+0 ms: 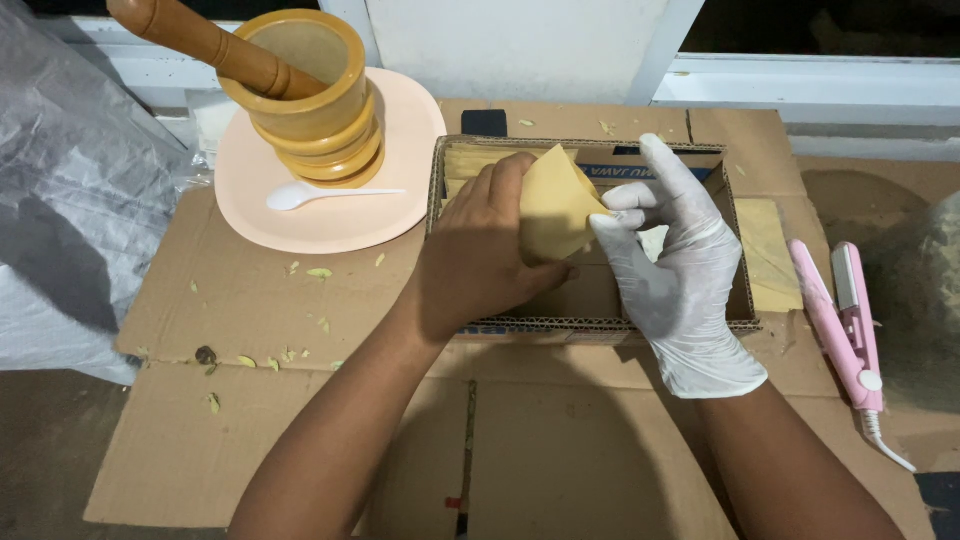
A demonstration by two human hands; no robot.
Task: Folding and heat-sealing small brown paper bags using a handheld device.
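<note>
Low in the frame, two forearms reach up over flattened cardboard [560,450] spread on the floor. At centre, the bare left hand [475,250] is wrapped around a yellow paper pouch [553,205], while the gloved right hand [680,270] pinches the pouch's right edge between thumb and fingertips. Both hold it just above a shallow cardboard tray [590,322]. At the right edge lies a pink heat sealer [845,315]. Further up, at upper left, a peach plate [330,215] carries a white spoon [320,194] and a wooden mortar [310,95] with its pestle [215,45]. Judging by the light pinch, the pouch could slip or crease if either grip loosens or twists.
</note>
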